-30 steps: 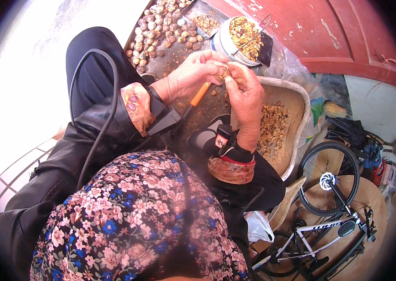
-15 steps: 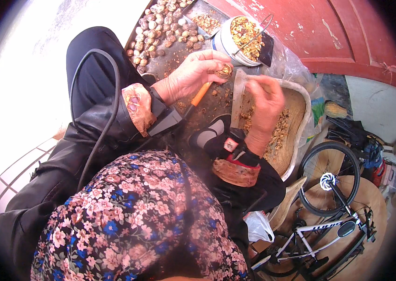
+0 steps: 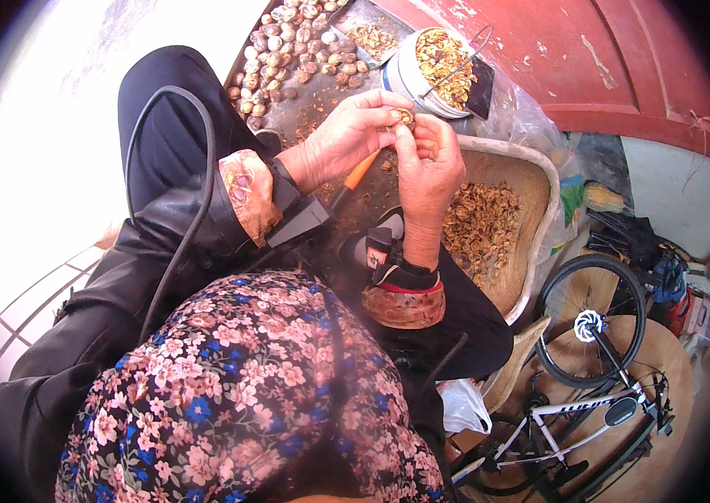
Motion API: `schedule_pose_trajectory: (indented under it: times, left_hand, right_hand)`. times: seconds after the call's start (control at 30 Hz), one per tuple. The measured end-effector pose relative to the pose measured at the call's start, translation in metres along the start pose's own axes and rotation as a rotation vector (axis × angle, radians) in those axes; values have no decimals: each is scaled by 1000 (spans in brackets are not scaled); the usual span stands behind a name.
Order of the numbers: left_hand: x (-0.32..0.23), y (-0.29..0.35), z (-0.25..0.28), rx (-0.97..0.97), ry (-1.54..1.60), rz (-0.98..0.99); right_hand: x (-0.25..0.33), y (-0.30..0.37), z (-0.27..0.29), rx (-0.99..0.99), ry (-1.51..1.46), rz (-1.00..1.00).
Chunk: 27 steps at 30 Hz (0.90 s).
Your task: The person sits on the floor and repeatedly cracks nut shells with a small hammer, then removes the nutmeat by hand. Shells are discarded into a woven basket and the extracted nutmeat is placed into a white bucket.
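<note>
A cracked walnut [image 3: 406,117] is pinched in the fingertips of my left hand [image 3: 346,138], its pale inside showing. My right hand [image 3: 429,168] meets it from the right, thumb and finger closed at the walnut's edge; whether a loose bit is between them is hidden. Under my left hand lies a tool with an orange handle [image 3: 361,170], apart from the fingers. A white bucket [image 3: 401,74] of walnut kernels [image 3: 443,63] stands just beyond my hands. To the right of my right wrist, a shallow woven basket [image 3: 535,218] holds broken shells [image 3: 481,226].
Many whole walnuts [image 3: 288,50] are heaped at the far left, beside a dustpan-like tray [image 3: 371,38] of fragments. A red door [image 3: 573,59] rises behind the bucket. Clear plastic sheeting [image 3: 514,109] lies by the basket. A bicycle [image 3: 590,411] is at the lower right.
My right hand has moved left from over the basket to the walnut, uncovering more of the shells. My left hand still holds the walnut in nearly the same place.
</note>
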State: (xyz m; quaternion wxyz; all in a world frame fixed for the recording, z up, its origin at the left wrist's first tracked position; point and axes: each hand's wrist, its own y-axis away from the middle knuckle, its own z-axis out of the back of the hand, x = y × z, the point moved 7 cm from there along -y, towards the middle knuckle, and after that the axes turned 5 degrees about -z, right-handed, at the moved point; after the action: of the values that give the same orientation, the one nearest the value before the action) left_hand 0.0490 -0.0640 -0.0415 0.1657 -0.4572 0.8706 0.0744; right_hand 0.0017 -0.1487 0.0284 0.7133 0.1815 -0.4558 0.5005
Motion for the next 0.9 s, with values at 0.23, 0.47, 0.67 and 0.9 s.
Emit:
schedule_pose_trajectory:
  times: [0.23,0.47,0.67,0.9]
  left_hand:
    - [3,1,-3,-66,-54,15]
    - [-1,0,1,-33,-128,-6]
    - [-2,1,5,-13,-265,-32]
    - [-5,3,0,15,-411,-57]
  right_hand:
    - [2,1,3,-42,63,84]
    - [-14,-6,5,70,-218,-63]
    - [-29,-10,2,188,-265,-110]
    - [-25,-9,5,190,-246,-90]
